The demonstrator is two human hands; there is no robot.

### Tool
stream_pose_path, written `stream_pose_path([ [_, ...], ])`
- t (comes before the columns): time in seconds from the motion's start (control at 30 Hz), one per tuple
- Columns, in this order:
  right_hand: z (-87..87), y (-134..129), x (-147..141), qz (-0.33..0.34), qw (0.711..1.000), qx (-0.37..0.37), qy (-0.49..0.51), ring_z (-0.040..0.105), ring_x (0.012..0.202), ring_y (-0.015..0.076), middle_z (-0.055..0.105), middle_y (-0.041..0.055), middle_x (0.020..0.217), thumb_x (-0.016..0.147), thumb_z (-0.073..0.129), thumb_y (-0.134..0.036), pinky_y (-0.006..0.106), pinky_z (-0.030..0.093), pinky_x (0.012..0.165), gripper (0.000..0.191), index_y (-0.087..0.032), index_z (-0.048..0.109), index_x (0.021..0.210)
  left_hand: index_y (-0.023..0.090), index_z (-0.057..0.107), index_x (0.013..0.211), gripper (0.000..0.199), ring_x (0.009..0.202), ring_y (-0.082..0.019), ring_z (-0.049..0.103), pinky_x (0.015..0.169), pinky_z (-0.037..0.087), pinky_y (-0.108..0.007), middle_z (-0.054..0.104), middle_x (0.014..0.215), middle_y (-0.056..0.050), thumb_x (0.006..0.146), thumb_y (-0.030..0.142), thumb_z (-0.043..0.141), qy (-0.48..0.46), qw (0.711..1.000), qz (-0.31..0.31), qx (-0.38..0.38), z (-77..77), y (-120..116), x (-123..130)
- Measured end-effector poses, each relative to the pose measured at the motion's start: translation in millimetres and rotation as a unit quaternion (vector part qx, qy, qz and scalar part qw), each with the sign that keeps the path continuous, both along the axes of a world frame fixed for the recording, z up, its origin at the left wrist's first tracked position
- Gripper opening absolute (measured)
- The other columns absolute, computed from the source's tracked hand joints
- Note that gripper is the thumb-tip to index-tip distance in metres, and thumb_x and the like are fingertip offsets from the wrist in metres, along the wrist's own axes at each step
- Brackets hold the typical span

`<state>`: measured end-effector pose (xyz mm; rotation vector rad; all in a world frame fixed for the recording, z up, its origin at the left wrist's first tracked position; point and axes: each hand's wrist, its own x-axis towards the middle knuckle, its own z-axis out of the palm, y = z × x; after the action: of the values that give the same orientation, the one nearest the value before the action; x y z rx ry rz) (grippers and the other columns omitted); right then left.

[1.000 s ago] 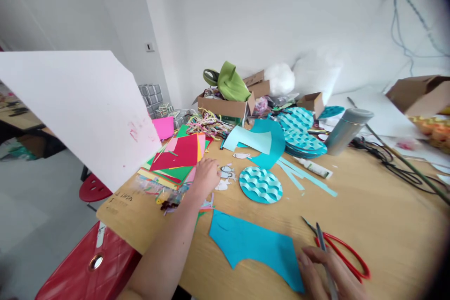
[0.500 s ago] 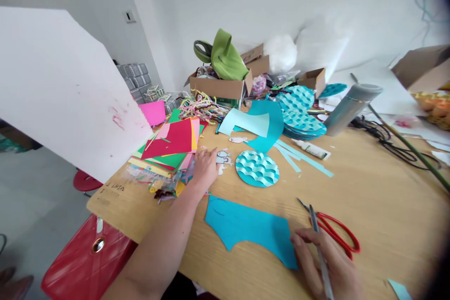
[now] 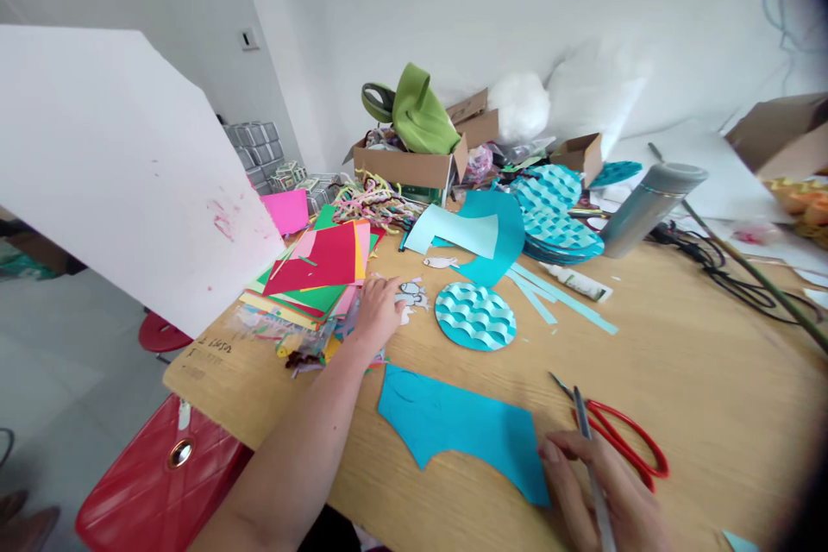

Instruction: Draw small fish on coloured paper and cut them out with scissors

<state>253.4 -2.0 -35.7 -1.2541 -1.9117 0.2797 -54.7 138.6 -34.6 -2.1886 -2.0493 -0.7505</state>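
Observation:
My left hand (image 3: 379,310) reaches to the small fish cutouts (image 3: 411,295), its fingers apart and at their left edge; whether it touches them is unclear. Close to the front edge, my right hand (image 3: 599,483) is closed around a grey pen (image 3: 592,457), beside the right end of a blue paper piece (image 3: 462,427) with curved cut edges. Red-handled scissors (image 3: 624,435) lie just beyond that hand. A round blue disc with wavy pale strips (image 3: 475,316) is flat at mid-table. One single fish cutout (image 3: 441,262) lies behind it.
Coloured papers (image 3: 316,263) are piled at left beside a leaning white board (image 3: 129,181). Behind are a cardboard box (image 3: 404,166), wavy blue discs (image 3: 560,228), a glue bottle (image 3: 582,283) and a grey flask (image 3: 650,209). A red stool (image 3: 155,483) stands below left.
The whole view has shifted slightly, with things a little lower in it. My left hand stays by the fish cutouts, and my right hand still grips the pen.

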Motion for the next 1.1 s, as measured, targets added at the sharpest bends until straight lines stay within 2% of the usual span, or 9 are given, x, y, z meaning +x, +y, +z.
stream_pose_path([
  [0.17,0.5,0,0,-0.003,1.000,-0.013,0.002,0.064,0.056,0.0207,0.066,0.0063,0.074,0.091,0.056,-0.035,0.032,0.052,0.054,0.014,-0.021,0.059,0.091,0.020,0.067,0.090,0.011,0.099,-0.025,0.059,0.094,0.044,-0.041,0.067,0.095,-0.007,0.082,0.014,0.065,-0.007,1.000,-0.009,-0.004,9.2,2,-6],
  [0.37,2.3,-1,1,-0.005,1.000,-0.019,0.012,0.065,0.059,0.0221,0.067,0.0068,0.077,0.090,0.057,-0.036,0.033,0.051,0.053,0.013,-0.023,0.059,0.090,0.022,0.069,0.072,0.007,0.095,-0.025,0.061,0.096,0.044,-0.041,0.069,0.083,-0.005,0.076,0.021,0.075,0.005,0.998,-0.044,-0.044,17.0,-2,-7],
  [0.57,4.5,-3,0,-0.011,0.999,-0.044,0.005,0.064,0.056,0.0205,0.067,0.0056,0.075,0.091,0.056,-0.035,0.032,0.052,0.054,0.013,-0.023,0.058,0.091,0.021,0.073,0.077,0.011,0.096,-0.028,0.060,0.101,0.040,-0.043,0.069,0.083,-0.007,0.072,0.027,0.080,0.036,0.994,-0.057,-0.080,23.5,-10,-7],
  [0.8,8.8,-3,-2,-0.022,0.998,-0.065,0.007,0.062,0.055,0.0197,0.065,0.0054,0.073,0.090,0.057,-0.036,0.031,0.049,0.052,0.017,-0.020,0.059,0.090,0.016,0.072,0.085,0.018,0.100,-0.027,0.059,0.099,0.040,-0.038,0.068,0.089,-0.009,0.073,0.029,0.077,0.072,0.989,-0.051,-0.115,22.5,-10,-10],
  [1.1,2.9,-3,0,-0.022,0.999,-0.031,0.001,0.061,0.055,0.0200,0.063,0.0050,0.070,0.090,0.056,-0.032,0.032,0.047,0.052,0.011,-0.021,0.058,0.090,0.014,0.070,0.087,0.025,0.108,-0.030,0.056,0.102,0.037,-0.039,0.066,0.095,-0.013,0.073,0.035,0.074,0.095,0.987,-0.024,-0.127,19.7,-10,-8],
])
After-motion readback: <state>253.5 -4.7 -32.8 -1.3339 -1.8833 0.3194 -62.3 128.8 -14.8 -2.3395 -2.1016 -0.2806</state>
